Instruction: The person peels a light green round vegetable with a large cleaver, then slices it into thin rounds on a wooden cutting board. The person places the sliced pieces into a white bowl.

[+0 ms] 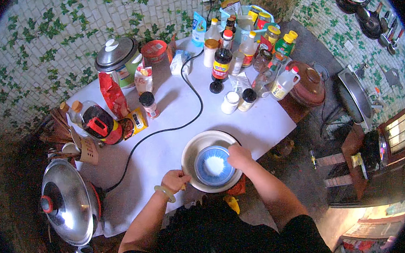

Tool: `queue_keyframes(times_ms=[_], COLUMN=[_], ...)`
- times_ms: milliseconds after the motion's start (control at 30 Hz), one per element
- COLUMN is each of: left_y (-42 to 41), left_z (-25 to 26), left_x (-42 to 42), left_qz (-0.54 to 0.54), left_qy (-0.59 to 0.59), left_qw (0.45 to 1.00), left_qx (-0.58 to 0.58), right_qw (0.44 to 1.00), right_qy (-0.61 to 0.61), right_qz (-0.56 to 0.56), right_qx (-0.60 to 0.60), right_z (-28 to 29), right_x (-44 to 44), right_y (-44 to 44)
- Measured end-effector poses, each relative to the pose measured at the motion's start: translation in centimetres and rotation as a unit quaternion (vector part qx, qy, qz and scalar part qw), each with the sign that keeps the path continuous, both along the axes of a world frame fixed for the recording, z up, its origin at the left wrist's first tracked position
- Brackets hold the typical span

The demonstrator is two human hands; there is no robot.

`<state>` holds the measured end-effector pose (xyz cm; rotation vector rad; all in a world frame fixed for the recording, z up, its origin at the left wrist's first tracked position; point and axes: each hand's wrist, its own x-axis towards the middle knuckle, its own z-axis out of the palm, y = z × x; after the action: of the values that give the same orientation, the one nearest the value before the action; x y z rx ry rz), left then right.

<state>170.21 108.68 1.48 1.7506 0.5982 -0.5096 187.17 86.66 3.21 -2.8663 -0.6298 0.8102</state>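
A wide cream basin [188, 146] stands at the table's front edge, before my body. Inside it is a smaller blue bowl [201, 167] with a pale centre; whether anything white lies in that bowl I cannot tell. My right hand [239, 157] grips the blue bowl's right rim, fingers over the edge. At the basin's left side, my left hand [176, 181] pinches the basin's rim, a pale bangle [165, 193] on the wrist. The underside of the blue bowl is hidden.
A black cable [159, 132] crosses the white-topped table [154, 153] from an electric wok with a steel lid [69, 201]. Sauce bottles [221, 64] and jars crowd the back right. A rice cooker [119, 61], red packet [112, 95] and dark jug [101, 123] stand back left.
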Motion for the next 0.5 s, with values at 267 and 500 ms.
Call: queue_keyframes(times_ms=[267, 500], left_y=[0.4, 1.0], left_z=[-0.9, -1.3], left_x=[0.4, 0.4], left_qz=[-0.005, -0.001], left_qy=[0.014, 0.042], left_qw=[1.0, 0.997], left_qx=[-0.019, -0.059], right_qw=[0.998, 0.979], right_qy=[0.017, 0.113], right_qz=[-0.016, -0.053], right_qx=[0.058, 0.161], right_z=[0.7, 3.5], right_x=[-0.1, 2.5], right_y=[-0.1, -0.7])
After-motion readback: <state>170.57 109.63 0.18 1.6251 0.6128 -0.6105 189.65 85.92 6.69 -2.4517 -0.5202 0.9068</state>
